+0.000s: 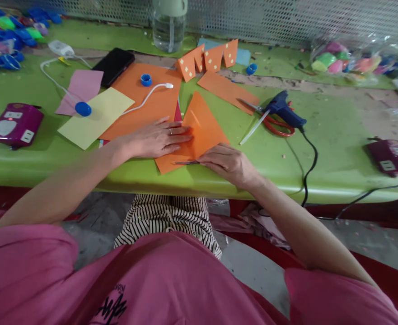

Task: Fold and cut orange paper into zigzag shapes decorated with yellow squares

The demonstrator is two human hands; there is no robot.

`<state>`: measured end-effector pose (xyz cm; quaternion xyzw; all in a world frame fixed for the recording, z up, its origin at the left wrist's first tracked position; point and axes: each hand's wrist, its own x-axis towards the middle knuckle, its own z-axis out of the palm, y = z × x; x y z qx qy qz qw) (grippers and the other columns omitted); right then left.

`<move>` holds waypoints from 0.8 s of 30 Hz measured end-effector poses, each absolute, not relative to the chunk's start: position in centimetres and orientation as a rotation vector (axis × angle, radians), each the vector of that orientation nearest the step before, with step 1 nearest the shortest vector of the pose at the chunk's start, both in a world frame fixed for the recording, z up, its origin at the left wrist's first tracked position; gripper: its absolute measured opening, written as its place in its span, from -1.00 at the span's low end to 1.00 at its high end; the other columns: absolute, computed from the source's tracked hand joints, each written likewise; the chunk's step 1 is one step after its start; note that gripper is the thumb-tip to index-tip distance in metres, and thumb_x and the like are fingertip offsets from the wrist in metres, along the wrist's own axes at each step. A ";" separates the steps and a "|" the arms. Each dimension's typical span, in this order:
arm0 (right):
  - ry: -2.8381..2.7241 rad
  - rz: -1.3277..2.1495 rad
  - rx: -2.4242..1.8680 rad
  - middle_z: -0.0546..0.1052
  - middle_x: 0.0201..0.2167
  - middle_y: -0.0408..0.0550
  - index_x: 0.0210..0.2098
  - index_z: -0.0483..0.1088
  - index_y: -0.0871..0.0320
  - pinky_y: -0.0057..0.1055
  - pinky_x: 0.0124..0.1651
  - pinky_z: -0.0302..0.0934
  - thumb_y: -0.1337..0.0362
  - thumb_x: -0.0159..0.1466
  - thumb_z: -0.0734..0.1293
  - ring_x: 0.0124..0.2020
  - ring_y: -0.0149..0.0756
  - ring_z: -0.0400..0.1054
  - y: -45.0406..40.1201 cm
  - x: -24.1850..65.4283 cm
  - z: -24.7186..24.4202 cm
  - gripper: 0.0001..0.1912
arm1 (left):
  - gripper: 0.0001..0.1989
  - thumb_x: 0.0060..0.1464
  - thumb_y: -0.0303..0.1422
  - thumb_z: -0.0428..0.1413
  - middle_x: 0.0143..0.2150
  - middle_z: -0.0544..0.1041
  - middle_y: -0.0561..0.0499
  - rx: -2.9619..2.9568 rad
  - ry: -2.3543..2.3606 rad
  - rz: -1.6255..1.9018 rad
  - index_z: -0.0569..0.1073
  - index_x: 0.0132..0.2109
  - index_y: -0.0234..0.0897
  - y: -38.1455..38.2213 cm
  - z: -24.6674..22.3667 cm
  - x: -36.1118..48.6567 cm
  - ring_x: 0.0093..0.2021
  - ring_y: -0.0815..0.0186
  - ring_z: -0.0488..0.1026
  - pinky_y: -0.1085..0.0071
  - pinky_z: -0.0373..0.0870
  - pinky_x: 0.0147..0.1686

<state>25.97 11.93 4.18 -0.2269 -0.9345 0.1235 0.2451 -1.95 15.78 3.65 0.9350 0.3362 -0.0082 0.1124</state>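
Perforated metal mesh (253,20) backs a green worktop (334,126) in the head view, and coloured paper and craft tools are spread over its surface. At the near edge, right in front of the person, lies an orange folded sheet (203,122), its peaked flap pointing away and one corner reaching toward the body. On it rests the left hand (153,140), palm down with fingers stretched out, its grip closed on nothing, simply pressing the paper to the surface. The right hand (231,164), at the sheet's near right side, has its grip closed, thumb and fingers together, around a slim metal tool (186,163) whose thin end lies across the lower part of the paper; whether it is a blade, scissors or tweezers cannot be told. Left of the hands, a large orange sheet (161,90) bears a blue cap (146,80) and a white cable (147,97), with yellow paper (100,117) beside it. Beyond stand small folded orange pieces (187,67) with pale squares; to the right, a glue gun (282,107) lies over scissors (280,128). The step in hand appears to be cutting or creasing the paper; the next move probably calls for firm pressure from the left fingers and a steady, straight stroke of the tool.
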 end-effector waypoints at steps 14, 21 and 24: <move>-2.562 0.346 -0.514 0.63 -0.26 0.03 -0.14 0.55 0.20 -0.35 -0.16 0.43 0.34 0.40 0.29 -0.24 -0.29 0.50 11.5 25.0 4.2 -0.82 | -0.48 0.43 -0.14 -0.25 0.53 0.01 0.12 2.706 1.002 -0.036 0.09 0.45 0.01 15.7 4.1 -1.7 0.53 0.25 -0.14 0.16 -0.27 0.45; -2.551 0.402 -0.508 0.62 -0.24 0.03 -0.11 0.54 0.18 -0.34 -0.16 0.44 0.31 0.43 0.26 -0.22 -0.30 0.50 11.4 24.2 4.1 -0.80 | -0.47 0.43 -0.13 -0.26 0.53 -0.01 0.10 2.694 1.005 -0.040 0.09 0.45 -0.03 15.8 3.9 -1.9 0.53 0.24 -0.16 0.15 -0.32 0.45; -2.569 0.410 -0.465 0.62 -0.25 0.03 -0.11 0.54 0.18 -0.34 -0.17 0.44 0.30 0.42 0.27 -0.23 -0.30 0.50 11.4 24.2 4.1 -0.80 | -0.47 0.42 -0.12 -0.25 0.53 -0.02 0.12 2.681 1.016 -0.052 0.06 0.46 0.00 15.8 3.9 -1.8 0.53 0.25 -0.16 0.15 -0.30 0.45</move>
